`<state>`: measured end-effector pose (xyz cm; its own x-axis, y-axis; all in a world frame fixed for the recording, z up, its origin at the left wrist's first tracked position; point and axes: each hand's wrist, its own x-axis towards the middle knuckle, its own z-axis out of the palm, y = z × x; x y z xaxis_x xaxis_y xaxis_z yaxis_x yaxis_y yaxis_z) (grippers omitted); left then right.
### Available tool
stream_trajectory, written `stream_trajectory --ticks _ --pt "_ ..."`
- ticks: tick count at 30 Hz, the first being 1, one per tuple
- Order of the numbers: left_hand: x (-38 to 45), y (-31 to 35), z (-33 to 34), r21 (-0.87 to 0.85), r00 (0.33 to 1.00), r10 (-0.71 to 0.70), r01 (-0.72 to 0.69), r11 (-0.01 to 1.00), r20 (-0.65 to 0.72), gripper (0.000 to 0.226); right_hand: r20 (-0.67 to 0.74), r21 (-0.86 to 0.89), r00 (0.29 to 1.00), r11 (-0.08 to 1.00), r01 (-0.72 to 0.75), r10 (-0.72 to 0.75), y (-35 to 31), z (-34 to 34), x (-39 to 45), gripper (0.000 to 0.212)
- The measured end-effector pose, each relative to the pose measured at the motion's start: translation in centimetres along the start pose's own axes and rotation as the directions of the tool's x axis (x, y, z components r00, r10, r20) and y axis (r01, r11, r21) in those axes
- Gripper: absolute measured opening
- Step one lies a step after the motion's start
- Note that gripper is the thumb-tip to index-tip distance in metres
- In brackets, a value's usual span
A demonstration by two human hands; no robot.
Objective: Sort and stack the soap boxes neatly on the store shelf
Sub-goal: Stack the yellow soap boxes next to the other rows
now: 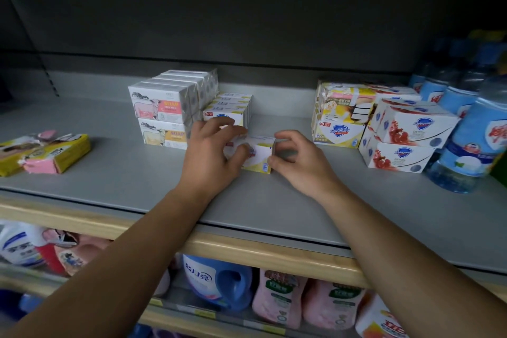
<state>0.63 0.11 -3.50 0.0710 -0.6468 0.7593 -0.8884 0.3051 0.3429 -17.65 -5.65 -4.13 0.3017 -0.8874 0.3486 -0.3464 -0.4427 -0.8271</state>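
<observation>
While it lies on the grey shelf (pixel 137 167) just in front of a row of like boxes (pixel 230 110), a white and yellow soap box (pixel 260 155) is gripped from both ends. Its left end is clasped by the left hand (pixel 211 156), its right end pinched by the right hand (pixel 299 162).

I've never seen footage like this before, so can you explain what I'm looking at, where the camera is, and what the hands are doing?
There is no machine here: a person wears a camera on their head, looking down at their own arms. The left hand and right hand both grip a white and yellow soap box standing on the grey shelf. Behind are stacked cow-print soap boxes; to the right, pomegranate soap boxes and water bottles; far left, yellow soap packs.
</observation>
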Motion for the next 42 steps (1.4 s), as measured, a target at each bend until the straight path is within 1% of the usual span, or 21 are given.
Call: stream_trajectory --ticks 1,3,4,5,6,8,10,12,14,16,18,21,27,36,42 --pt "-0.1 0.4 -0.1 0.040 0.998 0.049 -0.050 0.998 0.026 0.034 0.011 0.012 1.000 1.000 -0.002 0.002 0.0 0.0 0.0 0.041" --pt "-0.5 1.2 -0.3 0.104 0.984 0.116 -0.130 0.986 0.132 0.041 -0.001 0.010 1.000 1.000 -0.006 0.006 0.1 -0.3 0.0 0.036" --pt "-0.6 1.4 -0.4 0.131 0.976 0.121 -0.145 0.981 0.179 0.046 -0.019 -0.030 1.000 0.999 -0.015 0.015 0.2 -0.6 0.0 0.033" --pt "-0.8 1.6 -0.5 0.155 0.971 0.115 -0.149 0.977 0.209 0.050 -0.031 -0.110 0.999 0.994 -0.029 0.026 0.4 -1.0 0.1 0.033" --pt "-0.9 1.6 -0.6 0.177 0.968 0.108 -0.149 0.973 0.225 0.052 -0.023 -0.227 0.999 0.973 -0.044 0.039 0.7 -1.4 0.3 0.036" --pt "-1.2 1.3 -0.7 0.211 0.966 0.098 -0.150 0.966 0.241 0.056 0.048 -0.470 0.995 0.881 -0.052 0.084 1.0 -2.3 0.6 0.047" --pt "-1.2 0.8 -0.9 0.235 0.967 0.070 -0.129 0.963 0.244 0.058 0.137 -0.628 0.983 0.778 -0.012 0.126 1.1 -3.4 0.7 0.057" --pt "-1.2 0.2 -1.1 0.270 0.973 0.030 -0.093 0.958 0.228 0.058 0.174 -0.720 0.973 0.694 0.020 0.152 1.7 -4.8 0.4 0.063" --pt "-1.1 -0.3 -1.2 0.314 0.972 -0.005 -0.071 0.947 0.235 0.063 0.170 -0.769 0.969 0.639 0.018 0.177 2.6 -6.0 -0.4 0.065" --pt "-0.8 -0.9 -1.1 0.356 0.964 -0.038 -0.060 0.933 0.263 0.067 0.168 -0.773 0.967 0.634 0.009 0.191 3.5 -6.4 -1.4 0.064" --pt "-0.5 -1.7 -0.9 0.381 0.955 -0.095 -0.020 0.924 0.279 0.068 0.159 -0.762 0.973 0.647 0.012 0.170 4.0 -6.3 -1.6 0.062" --pt "0.1 -2.7 -0.3 0.394 0.940 -0.181 0.055 0.918 0.291 0.075 0.136 -0.755 0.980 0.656 0.005 0.149 4.1 -6.1 -1.4 0.061" --pt "2.0 -4.1 1.6 0.398 0.912 -0.286 0.155 0.904 0.294 0.080 0.118 -0.742 0.983 0.670 -0.007 0.140 4.3 -6.2 -1.3 0.059" --pt "3.4 -4.6 3.0 0.389 0.890 -0.362 0.240 0.889 0.278 0.079 0.114 -0.736 0.984 0.677 -0.011 0.139 4.4 -6.1 -1.2 0.058" --pt "3.7 -3.9 2.5 0.355 0.881 -0.379 0.271 0.895 0.282 0.076 0.095 -0.734 0.986 0.679 -0.025 0.139 4.5 -6.1 -1.2 0.058"
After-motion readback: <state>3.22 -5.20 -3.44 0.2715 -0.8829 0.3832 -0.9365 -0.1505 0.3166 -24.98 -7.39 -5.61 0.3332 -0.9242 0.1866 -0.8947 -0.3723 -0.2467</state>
